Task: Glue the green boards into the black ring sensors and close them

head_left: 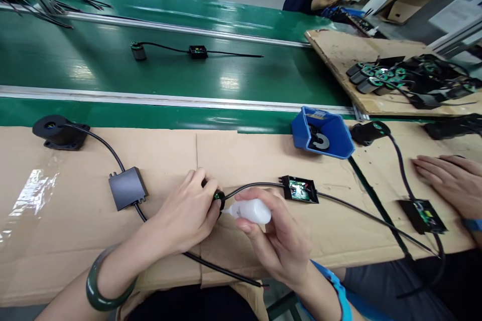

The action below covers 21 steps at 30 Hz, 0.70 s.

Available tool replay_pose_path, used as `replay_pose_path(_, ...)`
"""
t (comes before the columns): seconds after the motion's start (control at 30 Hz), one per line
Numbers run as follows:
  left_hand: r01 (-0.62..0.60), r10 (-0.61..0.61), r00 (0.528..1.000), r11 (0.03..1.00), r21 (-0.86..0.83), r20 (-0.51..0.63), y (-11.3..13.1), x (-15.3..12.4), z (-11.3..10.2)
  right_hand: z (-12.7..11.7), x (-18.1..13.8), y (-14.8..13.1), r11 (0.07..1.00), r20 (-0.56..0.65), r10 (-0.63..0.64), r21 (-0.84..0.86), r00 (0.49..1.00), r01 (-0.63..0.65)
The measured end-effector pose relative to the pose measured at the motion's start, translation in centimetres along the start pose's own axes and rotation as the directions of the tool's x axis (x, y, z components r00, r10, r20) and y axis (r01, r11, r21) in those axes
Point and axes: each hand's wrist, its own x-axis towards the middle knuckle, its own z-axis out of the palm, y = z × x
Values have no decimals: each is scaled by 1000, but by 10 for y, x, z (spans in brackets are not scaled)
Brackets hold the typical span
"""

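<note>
My left hand (194,208) is closed around a black cylindrical motor (218,196), most of it hidden by the fingers. Pinched in my right hand (280,233) is a small white squeeze bottle (252,211), its thin nozzle pointing left at the motor's end. Whether the tip touches it I cannot tell. From the motor a black cable (256,184) runs right to an open black box with a circuit board (300,189). Left of my hands lies a grey closed box (128,188), cabled to a black flanged housing (60,131).
A blue bin (323,133) with washer-like parts stands beyond my right hand. A co-worker's hand (452,180) rests at the right near another open box (424,215). On the green belt (94,55) lies a motor (138,51). A wooden board (339,60) carries several motors.
</note>
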Motion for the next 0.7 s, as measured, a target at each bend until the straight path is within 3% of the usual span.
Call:
replay_pose_path(0.43,-16,17,1000,999,38,-9,0,0,1,0,0,-3,997,33,-55,-46,998,56)
replay_pose_path(0.7,-11,11,1000,999,49,-8,0,1,1,1,-1,-1,996,-9,-58,-73,998,57)
